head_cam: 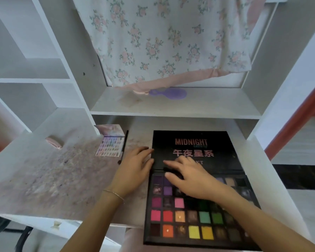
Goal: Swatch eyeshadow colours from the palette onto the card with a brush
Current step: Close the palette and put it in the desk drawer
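The big black palette point(198, 188) lay open on the white desk point(49, 179), its raised lid printed with "MIDNIGHT" in pink capitals and 4 pink Chinese characters, 午夜星系, below; a further line beneath was mostly covered by the right hand, with only "KT" readable. Its tray of square pans, purples at the far rows, pinks, reds, greens and yellows nearer, ran toward the person and overhung the desk's front edge. The right hand point(191, 180) rested across the hinge and the far pans with fingers stretched and relaxed, gripping nothing. The left hand point(135, 166) lay flat on the desk, fingers straight, fingertips touching the lid's left edge; a thin bracelet point(115, 193) circled its wrist. Just left of that hand lay the brush point(123, 146), a slim dark stick with its long axis running away from the person, bristle end nearer. Beside it sat a small open palette point(110, 145) with a pastel lid and tiny pale pans. Farther left was a pink case point(54, 141). On the shelf behind lay a purple hairbrush point(169, 93), handle pointing left, under a hanging flowered cloth point(162, 39).
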The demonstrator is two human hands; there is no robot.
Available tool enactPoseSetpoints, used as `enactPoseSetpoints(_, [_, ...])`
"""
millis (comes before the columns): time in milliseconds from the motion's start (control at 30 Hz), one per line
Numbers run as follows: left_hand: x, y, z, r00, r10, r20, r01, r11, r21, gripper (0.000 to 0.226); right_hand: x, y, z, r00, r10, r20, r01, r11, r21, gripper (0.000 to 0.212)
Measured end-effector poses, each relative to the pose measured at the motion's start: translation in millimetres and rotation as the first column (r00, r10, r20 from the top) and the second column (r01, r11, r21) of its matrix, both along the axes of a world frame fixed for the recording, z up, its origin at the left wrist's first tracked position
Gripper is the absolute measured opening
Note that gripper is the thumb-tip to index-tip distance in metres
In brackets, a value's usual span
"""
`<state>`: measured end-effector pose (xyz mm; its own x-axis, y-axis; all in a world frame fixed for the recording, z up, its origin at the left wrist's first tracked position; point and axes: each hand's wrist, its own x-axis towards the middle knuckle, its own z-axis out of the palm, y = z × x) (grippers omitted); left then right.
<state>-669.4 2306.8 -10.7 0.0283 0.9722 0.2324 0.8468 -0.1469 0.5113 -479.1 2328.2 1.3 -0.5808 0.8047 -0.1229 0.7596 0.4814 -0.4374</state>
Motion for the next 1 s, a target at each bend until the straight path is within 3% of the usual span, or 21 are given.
enactPoseSetpoints(100, [4,0,-6,0.995,0.018,-0.102,-0.026,0.997,-0.074,0.045,17,6,0,0.973,-0.115,-0.2,0.122,0.992,0.026,0.05])
enactPoseSetpoints(233, [11,3,-11,0.971,0.05,-0.233,-0.088,0.983,-0.158,0.054,57,24,0,0.842,-0.507,-0.185,0.532,0.838,0.126,0.052])
enactPoseSetpoints(300, [14,4,-12,0.971,0.058,-0.233,-0.101,0.979,-0.175,0.055,73,29,0,0.709,-0.634,-0.309,0.645,0.76,-0.081,0.056])
enactPoseSetpoints(367, [16,5,-13,0.974,0.059,-0.217,-0.099,0.979,-0.179,0.055,80,30,0,0.578,-0.672,-0.463,0.617,0.731,-0.291,0.056])
enactPoseSetpoints(433, [17,5,-12,0.981,0.06,-0.182,-0.094,0.978,-0.185,0.055,82,31,2,0.452,-0.699,-0.554,0.594,0.699,-0.398,0.051])
enactPoseSetpoints(533, [18,3,-9,0.994,0.061,-0.093,-0.078,0.977,-0.196,0.058,89,38,5,0.225,-0.781,-0.582,0.593,0.584,-0.555,0.052])
enactPoseSetpoints(600, [18,0,-8,0.998,0.054,-0.033,-0.059,0.981,-0.185,0.06,97,44,4,0.123,-0.819,-0.56,0.568,0.521,-0.637,0.055])
enactPoseSetpoints(767, [16,-9,-3,0.965,0.043,0.258,-0.027,0.997,-0.065,0.057,98,30,1,0.13,-0.798,-0.588,0.549,0.552,-0.628,0.048])
enactPoseSetpoints(867, [11,-10,4,0.869,0.145,0.474,-0.099,0.988,-0.119,0.055,97,14,-2,0.207,-0.749,-0.63,0.56,0.618,-0.551,0.013])
enactPoseSetpoints(1000, [9,-5,16,0.848,0.22,0.483,-0.228,0.973,-0.042,0.049,97,1,10,0.358,-0.576,-0.735,0.553,0.765,-0.33,0.011])
